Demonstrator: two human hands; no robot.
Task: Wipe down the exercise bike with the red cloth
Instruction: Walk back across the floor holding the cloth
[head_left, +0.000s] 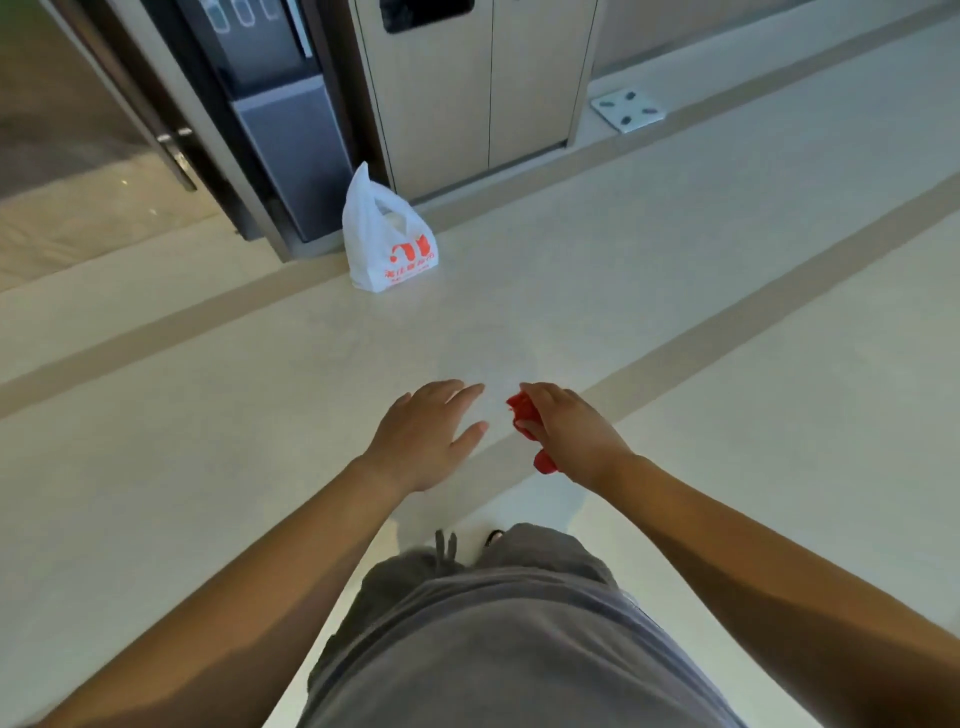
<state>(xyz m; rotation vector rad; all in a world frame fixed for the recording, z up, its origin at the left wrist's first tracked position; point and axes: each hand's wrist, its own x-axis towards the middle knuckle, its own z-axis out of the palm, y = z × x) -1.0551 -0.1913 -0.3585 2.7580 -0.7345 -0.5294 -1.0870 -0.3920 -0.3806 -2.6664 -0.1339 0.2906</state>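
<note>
The exercise bike is nowhere in sight from where this person stands, so as far as I can judge no wiping has begun; reaching the bike and cleaning all of it are left to do. What does show is the pale cream floor with tan stripes (675, 312), a tall beige panelled cabinet (467, 93) against the wall, and a white plastic carrier bag with red print (384, 244) standing on the floor just in front of the cabinet. The two hands are held out over the floor, near each other but not touching. The left hand (426, 441) has straight, spread fingers and holds nothing. The right hand (571, 431) is curled round the crumpled red cloth (519, 408), which pokes out at both ends of the grip. Only that much is ready: the cloth is in hand.
</note>
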